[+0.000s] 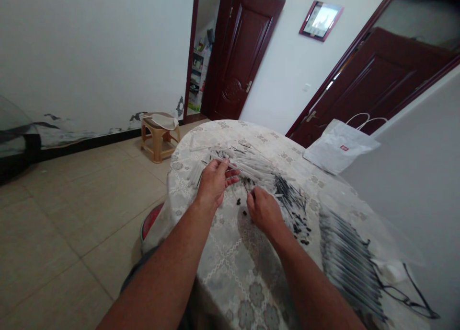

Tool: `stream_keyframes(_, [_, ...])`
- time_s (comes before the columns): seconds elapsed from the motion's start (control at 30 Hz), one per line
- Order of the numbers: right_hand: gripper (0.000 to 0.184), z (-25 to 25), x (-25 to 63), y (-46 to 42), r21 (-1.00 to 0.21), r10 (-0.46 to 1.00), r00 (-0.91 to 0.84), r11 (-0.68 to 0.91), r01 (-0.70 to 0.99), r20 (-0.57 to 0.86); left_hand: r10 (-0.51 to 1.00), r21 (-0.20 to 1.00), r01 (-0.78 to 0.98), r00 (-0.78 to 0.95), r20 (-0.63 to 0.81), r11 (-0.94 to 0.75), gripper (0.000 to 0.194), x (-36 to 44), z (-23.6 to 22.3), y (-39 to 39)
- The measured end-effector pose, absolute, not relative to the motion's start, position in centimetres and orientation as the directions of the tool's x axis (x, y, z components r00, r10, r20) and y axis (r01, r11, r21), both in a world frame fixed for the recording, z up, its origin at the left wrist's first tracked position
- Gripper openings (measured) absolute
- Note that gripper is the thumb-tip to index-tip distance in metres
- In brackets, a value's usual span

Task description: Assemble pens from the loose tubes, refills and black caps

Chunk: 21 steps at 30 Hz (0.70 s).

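My left hand (214,180) is closed on a thin whitish tube, pinched between thumb and fingers above the table. To its right, my right hand (264,209) is closed, with a thin dark stick (245,185) poking up from its fingertips toward the left hand. Behind both hands lies a loose pile of whitish tubes (257,166). Beside the right hand is a heap of thin black sticks (287,191). Small black pieces (301,224) are scattered below that heap, and a few more lie between my hands.
A round table with a patterned cloth (230,267) is before me. Many grey tubes (348,258) lie in a row at right, near eyeglasses (406,299). A white bag (339,147) stands at the far right edge. A plastic stool (160,138) is on the floor.
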State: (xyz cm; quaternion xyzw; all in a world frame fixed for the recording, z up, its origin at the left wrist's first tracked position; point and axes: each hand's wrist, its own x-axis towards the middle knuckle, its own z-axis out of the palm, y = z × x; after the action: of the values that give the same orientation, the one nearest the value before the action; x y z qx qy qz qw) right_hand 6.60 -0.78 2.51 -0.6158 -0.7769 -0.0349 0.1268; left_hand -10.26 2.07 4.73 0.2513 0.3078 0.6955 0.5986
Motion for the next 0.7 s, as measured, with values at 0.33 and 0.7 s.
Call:
stream_keyframes(0.33, [0.026,1.3,10.6,-5.3,-0.472,0.916,-0.157,0.331,0.817,0.370,0.986,0.827,-0.555,-0.168,0.002,-0.096,0.035,-9.8,4.3,2.0])
stream_keyframes(0.7, [0.028,0.7,10.5,-4.5,-0.424,0.923,-0.155,0.304,0.853,0.352,0.997,0.854,-0.518,-0.076,0.007,-0.045,0.036,-9.4,4.6,1.6])
